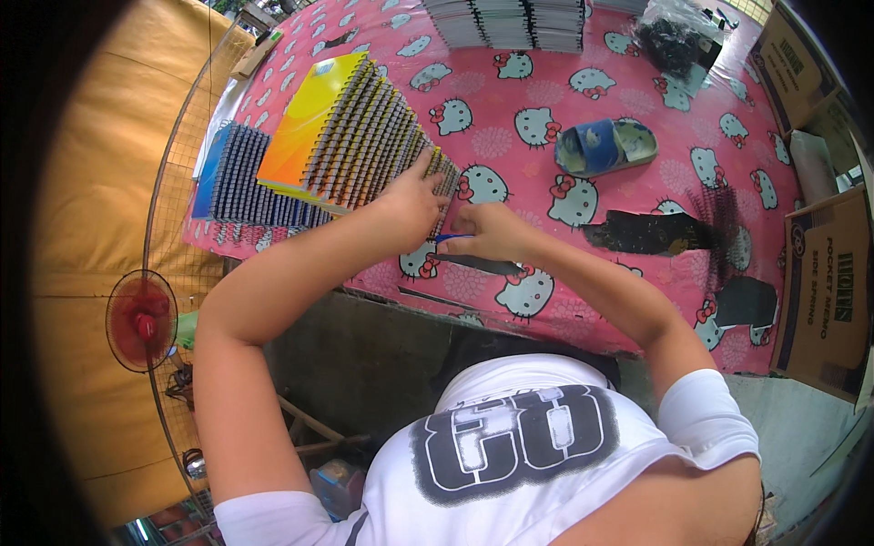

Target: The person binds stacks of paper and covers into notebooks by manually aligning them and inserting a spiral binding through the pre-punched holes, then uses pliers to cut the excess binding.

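A tall fanned stack of spiral notebooks (341, 136) with yellow and orange covers stands on the left part of the table, coil edges facing right. My left hand (414, 205) lies against the stack's near right end, fingers spread over the coils. Close beside it, my right hand (492, 232) is closed around a small blue tool (453, 237), its tip pointing at the coils. The kind of tool cannot be made out, as my fingers hide most of it. A second stack of spiral notebooks (241, 177), with blue covers, sits to the left, partly behind the yellow ones.
A pink patterned cloth (492, 141) with torn dark patches covers the table. On it lie a blue slipper (596, 147), white-paged notebook stacks (510, 25) at the back, and a clear bag of black items (674, 45). Cardboard boxes (824, 291) line the right; a red fan (144, 323) stands left.
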`<state>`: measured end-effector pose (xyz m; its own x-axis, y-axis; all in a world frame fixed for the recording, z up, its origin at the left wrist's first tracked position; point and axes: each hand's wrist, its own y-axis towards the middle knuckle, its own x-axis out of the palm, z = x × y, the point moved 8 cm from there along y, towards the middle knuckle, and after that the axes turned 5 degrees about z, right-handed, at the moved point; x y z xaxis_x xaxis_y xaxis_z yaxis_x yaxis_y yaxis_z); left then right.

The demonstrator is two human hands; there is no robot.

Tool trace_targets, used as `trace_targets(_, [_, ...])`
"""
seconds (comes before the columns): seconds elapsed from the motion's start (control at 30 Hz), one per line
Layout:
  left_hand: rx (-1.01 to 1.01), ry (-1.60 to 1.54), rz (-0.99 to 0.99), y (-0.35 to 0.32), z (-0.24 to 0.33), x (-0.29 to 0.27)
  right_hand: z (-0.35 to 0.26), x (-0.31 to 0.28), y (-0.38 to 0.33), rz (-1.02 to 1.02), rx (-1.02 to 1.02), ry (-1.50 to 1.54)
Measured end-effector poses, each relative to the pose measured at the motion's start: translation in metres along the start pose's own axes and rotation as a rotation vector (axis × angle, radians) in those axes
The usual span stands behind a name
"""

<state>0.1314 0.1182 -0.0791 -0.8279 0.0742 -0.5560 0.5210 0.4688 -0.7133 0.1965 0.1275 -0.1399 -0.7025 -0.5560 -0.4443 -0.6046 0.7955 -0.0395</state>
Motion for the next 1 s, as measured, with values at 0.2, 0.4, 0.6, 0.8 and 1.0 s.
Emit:
trace_targets(0.2, [0.013, 0.036, -0.101, -0.001, -0.001, -0.006, -0.024, -0.009, -0.029, 0.364, -0.433, -0.461])
trace_targets(0.4, [0.001, 0.007, -0.071, -0.002, -0.001, -0.006, -0.025, -0.006, -0.024, 0.376, -0.429, -0.439])
trace_targets(0.6, [0.002, 0.02, -0.092, -0.001, 0.0, -0.006, 0.008, 0.007, -0.008, -0.288, 0.333, 0.218])
trace_targets(0.8, [0.03, 0.003, -0.127, 0.01, 0.009, 0.005, 0.003, 0.001, -0.008, 0.0, -0.015, -0.127])
trace_targets(1.0, [0.009, -0.002, -0.087, 0.011, 0.007, 0.005, -0.019, -0.007, -0.026, 0.325, -0.404, -0.527])
